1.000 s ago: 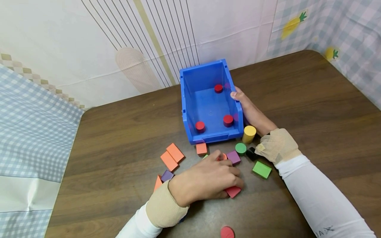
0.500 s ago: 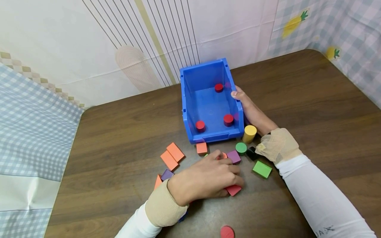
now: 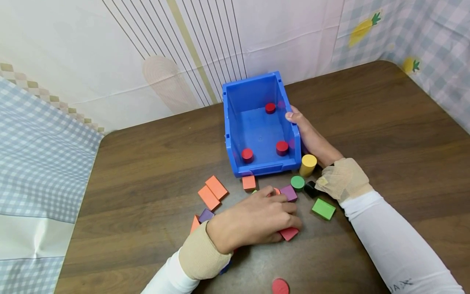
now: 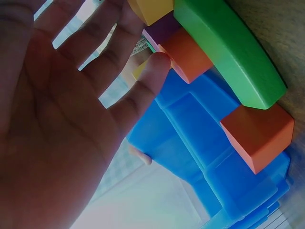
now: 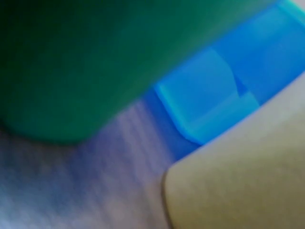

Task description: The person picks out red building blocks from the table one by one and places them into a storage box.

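In the head view my left hand [image 3: 255, 220] is palm down over a group of wooden blocks, hiding some. A red block [image 3: 289, 234] shows below its fingertips, and a purple block [image 3: 289, 193] lies just beyond them. The left wrist view shows the fingers spread and gently bent, with an orange round block [image 4: 190, 57] near one fingertip. Nothing is visibly gripped there. My right hand [image 3: 312, 139] grips the right wall of a blue plastic bin [image 3: 258, 126], thumb over the rim. Inside the bin lie a red disc [image 3: 270, 108] and two red cylinders [image 3: 282, 148].
By the bin's front stand an orange cube [image 3: 249, 183], a yellow cylinder [image 3: 308, 165] and a green round block [image 3: 298, 183]. A green block [image 3: 323, 209] lies right, two orange blocks [image 3: 213, 192] left. A red disc [image 3: 280, 286] lies at the front. A curtain [image 3: 293, 36] hangs behind.
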A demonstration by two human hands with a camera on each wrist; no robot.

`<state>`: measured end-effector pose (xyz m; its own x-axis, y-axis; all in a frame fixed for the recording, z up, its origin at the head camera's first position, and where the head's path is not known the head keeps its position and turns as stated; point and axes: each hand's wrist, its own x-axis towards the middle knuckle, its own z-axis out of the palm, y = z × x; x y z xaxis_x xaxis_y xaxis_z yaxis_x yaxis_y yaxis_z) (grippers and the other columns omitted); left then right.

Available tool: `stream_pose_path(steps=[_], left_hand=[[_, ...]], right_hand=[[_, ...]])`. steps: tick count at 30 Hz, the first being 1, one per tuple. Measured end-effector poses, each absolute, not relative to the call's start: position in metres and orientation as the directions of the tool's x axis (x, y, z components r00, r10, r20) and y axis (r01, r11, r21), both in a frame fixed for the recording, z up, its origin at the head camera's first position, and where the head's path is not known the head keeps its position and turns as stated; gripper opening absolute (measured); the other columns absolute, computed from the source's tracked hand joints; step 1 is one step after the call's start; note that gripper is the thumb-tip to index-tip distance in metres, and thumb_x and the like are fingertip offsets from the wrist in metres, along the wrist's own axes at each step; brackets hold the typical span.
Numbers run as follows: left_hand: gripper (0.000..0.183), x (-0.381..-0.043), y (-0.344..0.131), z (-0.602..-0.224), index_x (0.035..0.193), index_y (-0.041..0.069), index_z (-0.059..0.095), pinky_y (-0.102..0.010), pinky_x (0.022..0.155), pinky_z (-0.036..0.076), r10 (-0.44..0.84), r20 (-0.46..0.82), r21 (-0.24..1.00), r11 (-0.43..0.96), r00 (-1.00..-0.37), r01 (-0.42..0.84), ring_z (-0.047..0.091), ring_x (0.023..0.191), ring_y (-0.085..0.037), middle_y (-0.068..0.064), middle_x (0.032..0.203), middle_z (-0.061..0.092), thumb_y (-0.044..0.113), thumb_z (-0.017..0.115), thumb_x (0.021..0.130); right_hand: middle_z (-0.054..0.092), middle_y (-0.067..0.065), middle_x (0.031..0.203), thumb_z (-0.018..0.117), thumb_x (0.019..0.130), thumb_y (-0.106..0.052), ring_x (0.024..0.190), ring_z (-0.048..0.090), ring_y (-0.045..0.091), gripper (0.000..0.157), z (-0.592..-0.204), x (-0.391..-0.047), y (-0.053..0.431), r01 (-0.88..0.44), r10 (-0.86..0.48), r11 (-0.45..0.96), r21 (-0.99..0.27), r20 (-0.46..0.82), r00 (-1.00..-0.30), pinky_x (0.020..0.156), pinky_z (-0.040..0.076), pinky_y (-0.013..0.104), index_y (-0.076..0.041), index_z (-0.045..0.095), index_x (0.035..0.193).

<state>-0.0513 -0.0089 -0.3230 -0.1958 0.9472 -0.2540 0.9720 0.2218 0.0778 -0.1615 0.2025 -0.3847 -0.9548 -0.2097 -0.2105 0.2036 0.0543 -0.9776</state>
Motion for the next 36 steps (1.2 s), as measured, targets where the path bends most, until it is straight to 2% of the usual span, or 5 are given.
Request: stream_pose_path(steps=[7,17,22,27,36], left_hand=[[0.023,-0.052,-0.008,-0.323,0.113,0.034,0.073,-0.036,0.104,0.044,0.948,-0.254,0.070,0.214,-0.190,0.974,0.060,0.109,-0.008,0.013,0.108,0.066,0.034,0.081,0.092],[0.023,-0.054,-0.008,-0.322,0.116,0.032,0.073,-0.034,0.102,0.044,0.956,-0.217,0.083,0.219,-0.197,0.972,0.060,0.108,-0.007,0.014,0.107,0.066,0.040,0.078,0.095],[0.029,-0.057,-0.011,-0.316,0.123,0.029,0.073,-0.033,0.100,0.044,0.948,-0.224,0.087,0.251,-0.226,0.964,0.059,0.113,-0.007,0.014,0.114,0.068,0.043,0.075,0.097],[0.033,-0.063,-0.012,-0.310,0.127,0.025,0.072,-0.034,0.097,0.045,0.944,-0.229,0.112,0.268,-0.238,0.957,0.060,0.118,-0.010,0.010,0.128,0.068,0.042,0.074,0.098],[0.041,-0.074,-0.016,-0.306,0.135,0.024,0.070,-0.035,0.102,0.046,0.941,-0.220,0.156,0.293,-0.256,0.943,0.059,0.119,-0.011,0.009,0.128,0.068,0.044,0.072,0.100]], right_hand=[[0.017,0.009,0.174,0.037,0.099,-0.059,0.153,0.028,0.041,0.079,-0.384,-0.163,0.203,0.197,-0.217,0.054,-0.979,-0.204,-0.955,0.120,0.024,0.071,-0.040,0.005,0.169],[0.020,0.007,0.173,0.038,0.099,-0.061,0.152,0.031,0.039,0.079,-0.386,-0.163,0.206,0.213,-0.201,0.070,-0.975,-0.223,-0.954,0.119,0.027,0.072,-0.041,0.007,0.169],[0.022,0.007,0.172,0.039,0.099,-0.064,0.152,0.032,0.038,0.080,-0.386,-0.163,0.203,0.216,-0.216,0.057,-0.975,-0.224,-0.950,0.119,0.028,0.071,-0.040,0.008,0.169],[0.018,0.006,0.174,0.038,0.099,-0.063,0.154,0.029,0.039,0.080,-0.385,-0.163,0.202,0.224,-0.210,0.062,-0.973,-0.232,-0.950,0.120,0.026,0.070,-0.040,0.006,0.169],[0.016,0.004,0.174,0.037,0.100,-0.064,0.155,0.028,0.038,0.078,-0.384,-0.162,0.204,0.233,-0.208,0.066,-0.970,-0.242,-0.948,0.121,0.025,0.070,-0.045,0.006,0.168]])
